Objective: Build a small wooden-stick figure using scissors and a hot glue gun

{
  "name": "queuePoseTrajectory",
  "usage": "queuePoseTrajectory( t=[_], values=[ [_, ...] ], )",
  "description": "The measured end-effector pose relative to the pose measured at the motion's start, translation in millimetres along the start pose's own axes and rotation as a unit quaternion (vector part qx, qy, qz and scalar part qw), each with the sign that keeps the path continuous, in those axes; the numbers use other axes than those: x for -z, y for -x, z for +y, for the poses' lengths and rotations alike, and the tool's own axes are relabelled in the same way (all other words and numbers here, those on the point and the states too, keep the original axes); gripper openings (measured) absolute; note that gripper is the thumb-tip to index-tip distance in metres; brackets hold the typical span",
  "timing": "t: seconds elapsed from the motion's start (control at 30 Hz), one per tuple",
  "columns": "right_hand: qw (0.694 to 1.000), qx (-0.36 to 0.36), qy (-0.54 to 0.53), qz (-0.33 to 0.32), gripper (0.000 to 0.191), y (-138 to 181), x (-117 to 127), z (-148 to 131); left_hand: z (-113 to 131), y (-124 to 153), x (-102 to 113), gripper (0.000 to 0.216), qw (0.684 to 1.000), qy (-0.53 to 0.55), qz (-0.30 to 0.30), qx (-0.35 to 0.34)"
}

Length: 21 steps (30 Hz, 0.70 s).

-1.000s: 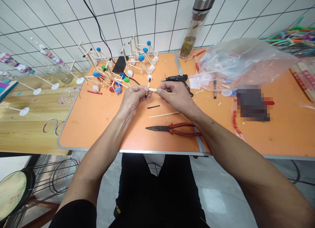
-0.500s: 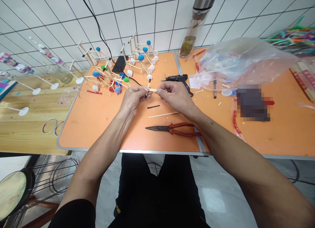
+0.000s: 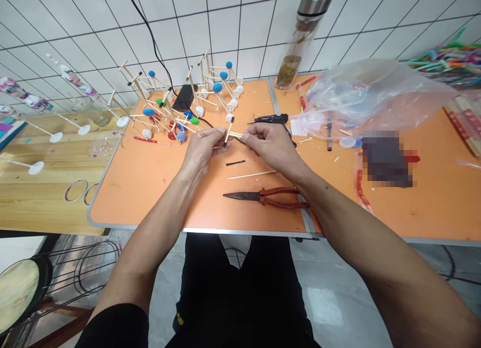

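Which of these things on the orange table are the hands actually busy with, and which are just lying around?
In hand:
- wooden sticks, pinched between the left hand and the right hand

Lying about:
- pliers
- glue gun
- loose stick
- black strip
- stick-and-ball models
- bottle
- plastic bag

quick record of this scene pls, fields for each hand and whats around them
left hand: pinches crossed sticks
right hand: pinches the same sticks at the other end
nearer the person: black strip, loose stick, pliers
beyond the hands: glue gun, stick models
far right: plastic bag
surface: orange table
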State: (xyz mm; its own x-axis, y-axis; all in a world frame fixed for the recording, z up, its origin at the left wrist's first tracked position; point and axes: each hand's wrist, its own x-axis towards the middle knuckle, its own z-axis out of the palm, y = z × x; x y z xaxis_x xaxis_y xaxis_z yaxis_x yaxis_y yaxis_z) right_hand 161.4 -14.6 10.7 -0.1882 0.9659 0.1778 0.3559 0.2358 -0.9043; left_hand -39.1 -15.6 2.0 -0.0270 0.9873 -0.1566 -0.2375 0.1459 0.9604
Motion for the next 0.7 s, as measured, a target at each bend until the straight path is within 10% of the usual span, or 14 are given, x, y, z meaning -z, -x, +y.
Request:
queuePoseTrajectory(
  t=[0.33, 0.7],
  values=[
    [1.000, -0.011, -0.028, 0.004, 0.021, -1, 0, 2, -1, -2, 1, 0.028, 1.000, 0.000, 0.000, -0.001],
    [0.933, -0.105, -0.345, -0.018, 0.061, -3, -17, 13, -22, 5, -16, 0.033, 0.997, 0.049, -0.050, -0.039]
  ],
)
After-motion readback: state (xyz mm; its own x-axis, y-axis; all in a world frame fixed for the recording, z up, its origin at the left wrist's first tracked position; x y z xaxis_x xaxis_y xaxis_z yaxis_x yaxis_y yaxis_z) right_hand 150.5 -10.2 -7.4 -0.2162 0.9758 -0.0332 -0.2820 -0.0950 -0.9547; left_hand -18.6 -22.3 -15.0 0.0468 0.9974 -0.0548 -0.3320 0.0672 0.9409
